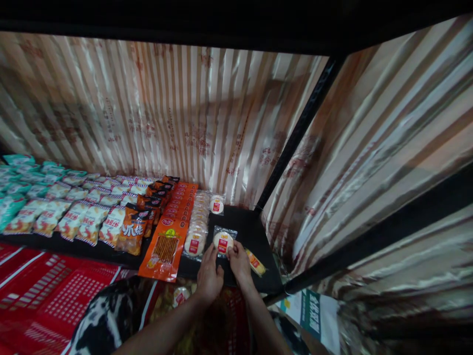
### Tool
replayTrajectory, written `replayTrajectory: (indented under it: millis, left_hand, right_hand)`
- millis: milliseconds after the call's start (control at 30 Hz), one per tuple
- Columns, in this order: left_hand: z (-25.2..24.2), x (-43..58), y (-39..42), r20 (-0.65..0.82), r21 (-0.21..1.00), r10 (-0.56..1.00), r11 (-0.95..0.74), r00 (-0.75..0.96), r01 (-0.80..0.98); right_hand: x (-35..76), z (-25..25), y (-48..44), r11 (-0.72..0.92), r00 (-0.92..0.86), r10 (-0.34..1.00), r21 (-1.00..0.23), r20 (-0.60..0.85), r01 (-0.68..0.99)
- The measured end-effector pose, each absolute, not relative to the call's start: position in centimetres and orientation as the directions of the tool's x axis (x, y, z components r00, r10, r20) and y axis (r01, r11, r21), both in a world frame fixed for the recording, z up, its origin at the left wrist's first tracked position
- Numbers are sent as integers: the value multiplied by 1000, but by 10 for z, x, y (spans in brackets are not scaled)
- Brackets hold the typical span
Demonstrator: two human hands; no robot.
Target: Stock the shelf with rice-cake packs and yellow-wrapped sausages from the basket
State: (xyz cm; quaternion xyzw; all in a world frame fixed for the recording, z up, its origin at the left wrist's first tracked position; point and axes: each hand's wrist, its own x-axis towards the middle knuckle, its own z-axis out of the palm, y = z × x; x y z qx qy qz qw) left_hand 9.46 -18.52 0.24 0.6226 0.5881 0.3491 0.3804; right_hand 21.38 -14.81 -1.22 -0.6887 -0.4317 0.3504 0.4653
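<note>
A round, pale packaged cake [223,243] in a clear wrapper with a red and yellow label is held at its near edge by both hands, over the black shelf. My left hand [210,276] has its fingertips on the left side of the wrapper. My right hand [240,262] pinches the right side. Just left runs an overlapping row of the same round cakes [194,243], and another cake [216,204] lies at the back. A small yellow packet [255,263] rests right of my right hand.
Orange stick-snack packs [165,249], brown-orange bags [131,229], white snack bags [88,222] and teal bags [13,207] fill the shelf leftward. Red plastic baskets [62,291] stand below. A black post [299,133] rises at the right, before striped sheeting [166,108].
</note>
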Motion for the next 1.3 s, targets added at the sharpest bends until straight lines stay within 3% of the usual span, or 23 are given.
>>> replayTrajectory:
  millis: [233, 433, 1000, 1300]
  left_hand:
    - [1, 108, -161, -124, 882, 987, 61, 107, 467]
    - [3, 115, -140, -128, 844, 987, 56, 99, 534]
    - [1, 132, -79, -150, 806, 986, 77, 77, 587]
    - [-4, 141, -50, -136, 814, 988, 73, 67, 577]
  right_hand:
    - [214, -21, -119, -190, 386, 923, -884, -12, 428]
    - [216, -22, -98, -240, 406, 914, -830, -19, 503]
    - [219, -19, -41, -283, 385, 922, -752, -42, 596]
    - [221, -25, -18, -192, 319, 948, -807, -4, 558]
